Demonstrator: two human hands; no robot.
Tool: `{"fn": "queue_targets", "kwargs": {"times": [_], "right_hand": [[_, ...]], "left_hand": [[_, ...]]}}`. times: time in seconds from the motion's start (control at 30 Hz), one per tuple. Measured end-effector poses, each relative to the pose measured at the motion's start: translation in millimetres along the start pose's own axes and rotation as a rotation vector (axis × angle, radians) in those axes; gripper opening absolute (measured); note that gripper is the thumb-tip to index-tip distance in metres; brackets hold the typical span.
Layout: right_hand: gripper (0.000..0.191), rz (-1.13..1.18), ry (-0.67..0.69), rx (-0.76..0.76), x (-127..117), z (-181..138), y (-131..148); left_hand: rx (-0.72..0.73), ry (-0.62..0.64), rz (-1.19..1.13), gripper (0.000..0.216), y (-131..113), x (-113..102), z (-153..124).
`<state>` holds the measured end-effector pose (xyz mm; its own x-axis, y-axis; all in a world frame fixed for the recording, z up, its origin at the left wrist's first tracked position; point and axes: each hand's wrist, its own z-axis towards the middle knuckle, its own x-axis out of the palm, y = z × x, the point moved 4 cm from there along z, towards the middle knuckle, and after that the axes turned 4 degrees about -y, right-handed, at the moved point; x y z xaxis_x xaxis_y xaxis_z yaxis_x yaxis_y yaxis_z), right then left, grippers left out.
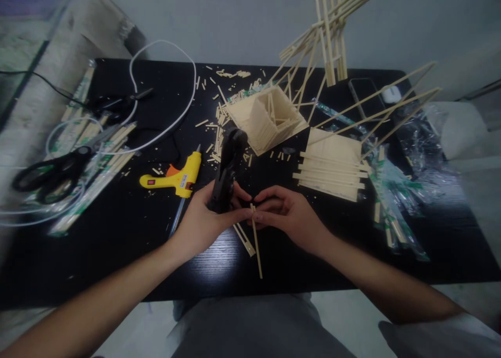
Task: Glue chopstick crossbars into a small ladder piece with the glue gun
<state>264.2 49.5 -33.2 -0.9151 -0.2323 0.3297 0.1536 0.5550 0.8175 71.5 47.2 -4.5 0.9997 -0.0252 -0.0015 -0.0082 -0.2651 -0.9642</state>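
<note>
My left hand is closed round a black tool with long handles that stands up from my palm over the black table. My right hand pinches a thin bamboo stick against the left fingertips; the stick points down toward me. A second short stick piece lies just under the hands. A yellow glue gun rests on the table to the left of my left hand.
A small stick-built house and a flat stick panel lie beyond the hands, with a tall stick frame behind. Black scissors, a white cable, chopstick packets and several loose offcuts lie around. A phone lies far right.
</note>
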Motion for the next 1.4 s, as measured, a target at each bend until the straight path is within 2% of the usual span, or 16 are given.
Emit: {"fn": "queue_targets", "kwargs": {"times": [0.1,0.23,0.47,0.67,0.8,0.97,1.2,1.27,1.4], "right_hand": [[0.044,0.006,0.006,0.012,-0.1,0.5,-0.3],[0.045,0.009,0.011,0.019,0.5,0.6,-0.6],[0.045,0.056,0.055,0.018,2.1,0.4,-0.3],[0.046,0.01,0.05,-0.01,2.3,-1.4,2.4],[0.039,-0.009,0.047,-0.094,2.4,-1.8,8.2],[0.022,-0.051,-0.018,-0.178,-1.6,-1.9,14.2],[0.029,0.035,-0.119,-0.111,-5.1,-0.3,7.0],[0.028,0.083,-0.112,-0.081,-4.0,0.9,4.3],[0.028,0.133,-0.073,-0.067,-0.7,2.3,4.3]], "left_hand": [[0.045,-0.048,-0.018,0.034,-0.6,-1.0,-3.6],[0.08,-0.039,0.046,0.026,-0.4,-0.3,-6.8],[0.018,0.005,-0.012,0.029,1.7,-0.2,-4.7],[0.012,0.01,0.006,0.029,1.9,0.3,-3.6],[0.045,-0.019,0.016,0.027,-2.2,-0.1,-3.2],[0.019,0.032,0.029,0.029,-0.4,1.4,-3.1],[-0.089,0.067,-0.04,0.038,9.3,8.2,-7.8],[-0.061,0.037,-0.04,0.035,6.1,7.4,-8.2],[0.125,-0.039,0.033,0.031,-5.2,1.6,-9.4]]}}
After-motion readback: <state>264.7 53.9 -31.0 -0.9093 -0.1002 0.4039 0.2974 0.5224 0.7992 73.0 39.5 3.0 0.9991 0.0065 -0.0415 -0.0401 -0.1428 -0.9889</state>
